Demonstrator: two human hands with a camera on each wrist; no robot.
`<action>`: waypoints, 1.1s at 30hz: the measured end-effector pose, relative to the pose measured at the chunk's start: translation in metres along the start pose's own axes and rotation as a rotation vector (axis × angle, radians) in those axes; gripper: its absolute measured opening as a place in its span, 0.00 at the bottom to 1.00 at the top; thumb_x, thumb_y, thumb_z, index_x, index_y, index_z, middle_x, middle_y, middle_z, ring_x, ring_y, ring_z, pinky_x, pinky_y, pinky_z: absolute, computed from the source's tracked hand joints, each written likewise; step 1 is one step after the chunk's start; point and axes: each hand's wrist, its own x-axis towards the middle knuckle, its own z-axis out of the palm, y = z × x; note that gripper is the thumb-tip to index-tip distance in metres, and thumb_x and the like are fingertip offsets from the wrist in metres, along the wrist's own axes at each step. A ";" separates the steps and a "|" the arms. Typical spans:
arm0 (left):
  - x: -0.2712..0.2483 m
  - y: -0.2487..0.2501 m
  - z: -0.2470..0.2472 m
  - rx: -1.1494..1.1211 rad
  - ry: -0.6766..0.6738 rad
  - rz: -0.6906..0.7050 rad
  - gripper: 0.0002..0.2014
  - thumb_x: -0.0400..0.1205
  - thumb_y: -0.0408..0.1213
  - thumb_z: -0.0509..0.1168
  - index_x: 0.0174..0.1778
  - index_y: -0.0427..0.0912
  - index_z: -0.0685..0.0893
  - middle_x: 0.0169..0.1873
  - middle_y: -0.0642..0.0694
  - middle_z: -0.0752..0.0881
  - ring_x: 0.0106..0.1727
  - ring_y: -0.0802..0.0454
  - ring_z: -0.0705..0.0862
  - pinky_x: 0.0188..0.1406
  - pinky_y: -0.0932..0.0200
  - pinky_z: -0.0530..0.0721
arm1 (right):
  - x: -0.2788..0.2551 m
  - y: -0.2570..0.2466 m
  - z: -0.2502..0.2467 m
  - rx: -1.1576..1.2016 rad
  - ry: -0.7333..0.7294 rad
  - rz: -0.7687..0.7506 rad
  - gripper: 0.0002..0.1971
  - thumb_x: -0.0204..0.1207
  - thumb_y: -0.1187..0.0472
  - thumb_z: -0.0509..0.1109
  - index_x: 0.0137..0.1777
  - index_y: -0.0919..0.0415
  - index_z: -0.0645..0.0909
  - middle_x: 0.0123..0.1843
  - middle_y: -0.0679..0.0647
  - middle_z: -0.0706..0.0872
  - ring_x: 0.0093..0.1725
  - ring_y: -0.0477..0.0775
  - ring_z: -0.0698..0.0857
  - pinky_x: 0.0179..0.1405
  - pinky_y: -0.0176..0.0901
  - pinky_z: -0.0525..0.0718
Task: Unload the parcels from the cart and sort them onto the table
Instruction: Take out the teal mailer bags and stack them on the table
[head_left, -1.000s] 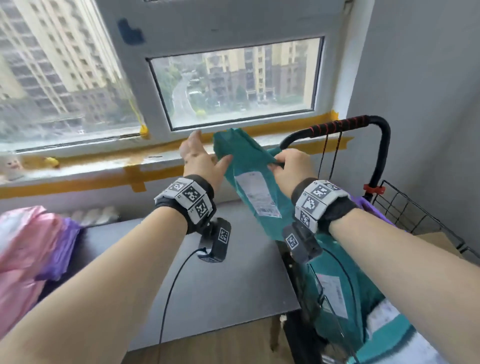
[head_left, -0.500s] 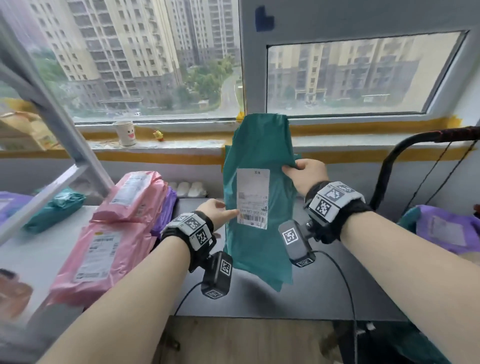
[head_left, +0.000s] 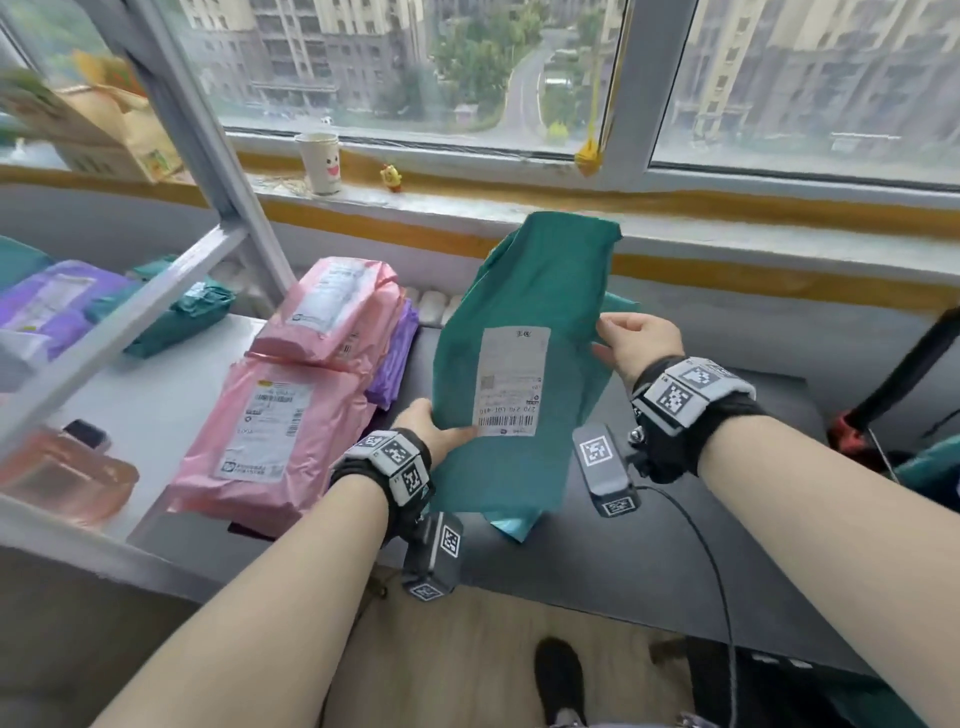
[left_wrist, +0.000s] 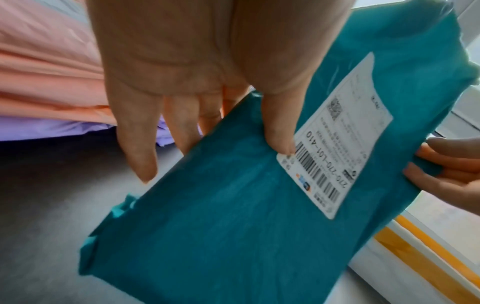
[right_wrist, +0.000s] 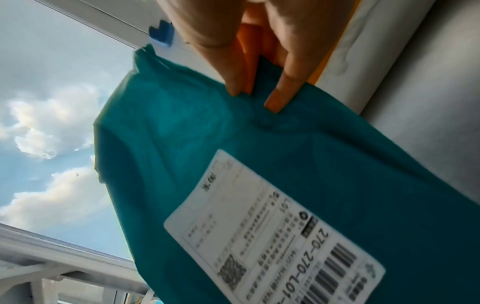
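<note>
- So the person's got a teal parcel held up in both hands, above the dark table and near its front edge, label side facing them.
- Left hand pinches the parcel's lower left edge. In the left wrist view the thumb lies flat on the front with its tip right at the barcode corner of the label, and the other fingers go behind the bag. The little finger sticks out loose, not touching anything.
- Right hand has the right edge, higher up than the left one. Fingers are nipped together on a fold of the plastic, thumb one side and fingers the other; you can see it bunching in the right wrist view.
- So most of the bag sits between the two grips, top flopping up toward the windowsill, bottom corner hanging down below the left hand. Can't tell if that corner touches the table.
- Left of it, on the table's left part, there's a stack of pink parcels with a purple parcel tucked under and behind them.
- Further left, behind a grey shelf frame, more teal and purple bags.
- Paper cup with a smiley on the sill.
- Cart handle pokes in at the far right edge.
</note>
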 end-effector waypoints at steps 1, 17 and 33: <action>0.004 -0.002 -0.003 0.002 0.030 -0.027 0.34 0.67 0.53 0.76 0.65 0.39 0.79 0.60 0.44 0.85 0.58 0.45 0.85 0.60 0.53 0.82 | 0.005 -0.001 0.004 0.003 0.000 -0.009 0.07 0.77 0.66 0.69 0.49 0.68 0.87 0.45 0.61 0.87 0.46 0.54 0.84 0.60 0.51 0.84; 0.076 0.041 0.004 0.431 0.143 -0.142 0.22 0.81 0.35 0.64 0.71 0.37 0.68 0.69 0.32 0.71 0.69 0.34 0.75 0.66 0.42 0.73 | 0.077 -0.040 -0.010 -0.027 -0.015 -0.303 0.11 0.77 0.72 0.67 0.55 0.66 0.86 0.45 0.53 0.87 0.31 0.34 0.83 0.33 0.18 0.78; 0.054 0.049 -0.019 0.327 0.189 -0.093 0.29 0.80 0.46 0.67 0.74 0.39 0.68 0.70 0.36 0.74 0.69 0.39 0.76 0.68 0.47 0.76 | 0.055 -0.108 0.027 0.190 -0.073 -0.494 0.10 0.76 0.76 0.65 0.46 0.67 0.88 0.35 0.46 0.88 0.30 0.38 0.84 0.37 0.25 0.83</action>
